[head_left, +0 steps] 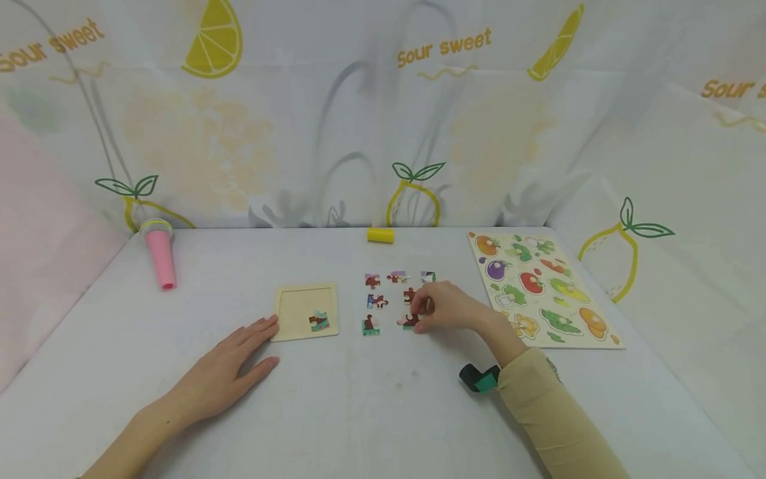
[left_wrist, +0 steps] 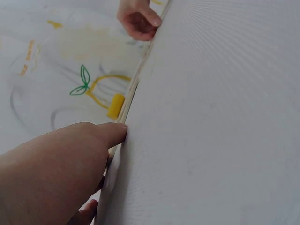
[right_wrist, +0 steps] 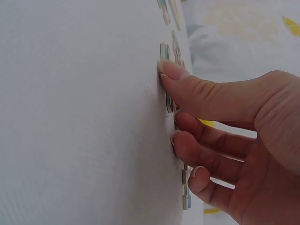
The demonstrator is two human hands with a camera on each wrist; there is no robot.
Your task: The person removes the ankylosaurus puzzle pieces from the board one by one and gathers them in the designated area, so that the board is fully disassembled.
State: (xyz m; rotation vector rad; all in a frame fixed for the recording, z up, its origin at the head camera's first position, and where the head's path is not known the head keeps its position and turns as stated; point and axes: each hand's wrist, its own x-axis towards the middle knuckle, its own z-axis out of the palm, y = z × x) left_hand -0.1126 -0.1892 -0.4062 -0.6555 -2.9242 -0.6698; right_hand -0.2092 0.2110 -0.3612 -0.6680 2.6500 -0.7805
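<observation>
My left hand (head_left: 224, 372) lies flat on the table, fingers straight, with its fingertips on the left edge of a square wooden puzzle tray (head_left: 287, 289). One jigsaw piece (head_left: 319, 322) sits inside the tray toward its lower right. To the right of the tray, several loose jigsaw pieces (head_left: 371, 325) in brown, green and purple lie spread in rough rows. My right hand (head_left: 445, 307) is over the right side of these, thumb and index finger pinching a brown puzzle piece (head_left: 409, 320) at the table surface. In the right wrist view, the thumb (right_wrist: 176, 72) presses its near edge.
A yellow cylinder (head_left: 380, 235) lies by the back edge, and a pink toy microphone (head_left: 159, 256) at the far left. On the right is a vegetable peg board (head_left: 541, 289). A black and green object (head_left: 479, 378) lies beside my right sleeve (head_left: 553, 412).
</observation>
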